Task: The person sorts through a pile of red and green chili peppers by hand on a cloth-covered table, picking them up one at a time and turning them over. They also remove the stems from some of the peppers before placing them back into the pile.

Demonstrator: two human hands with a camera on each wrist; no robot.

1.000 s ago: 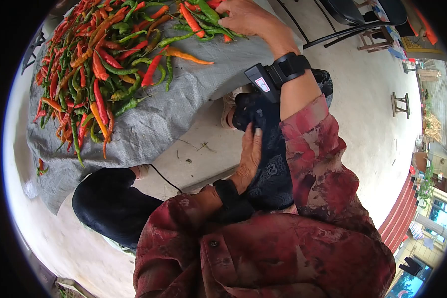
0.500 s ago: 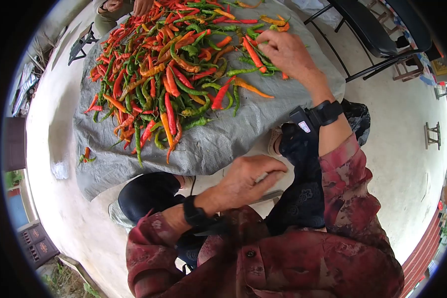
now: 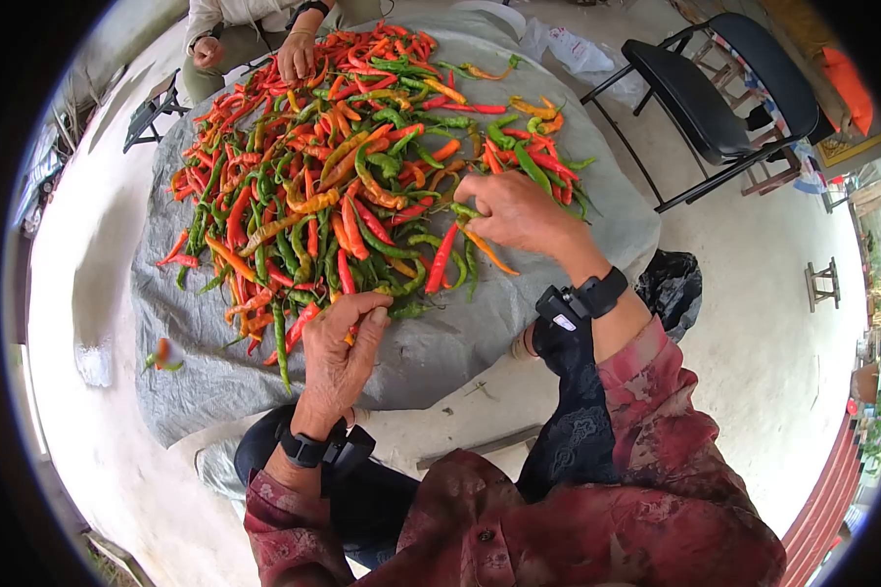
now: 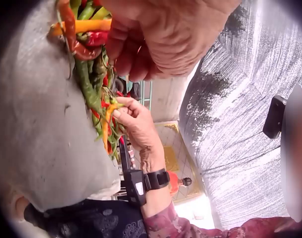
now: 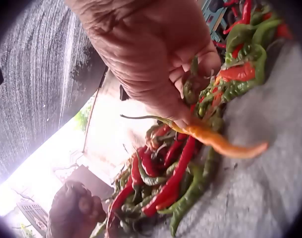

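Note:
A large pile of red, green and orange chili peppers (image 3: 303, 176) is spread on a grey sheet (image 3: 431, 362). My right hand (image 3: 524, 217) is at the pile's right side, thumb and fingers pinching an orange chili pepper (image 5: 222, 143) near its thin stem. At the pile's front edge, my left hand (image 3: 335, 357) has its fingers curled among red and orange peppers; I cannot tell whether it grips one. Beyond my right hand lies a smaller heap of red and green chili peppers (image 3: 548, 168).
Across the pile, another person's hand (image 3: 297, 57) reaches into the peppers. A black folding chair (image 3: 690, 103) stands at the right, near a white plastic bag (image 3: 578, 51). One small wooden stool (image 3: 822, 284) is farther off on the concrete floor (image 3: 734, 313).
My left hand has moved from my lap up to the pile's front edge. My right hand has come back from the smaller heap and now pinches the orange chili pepper.

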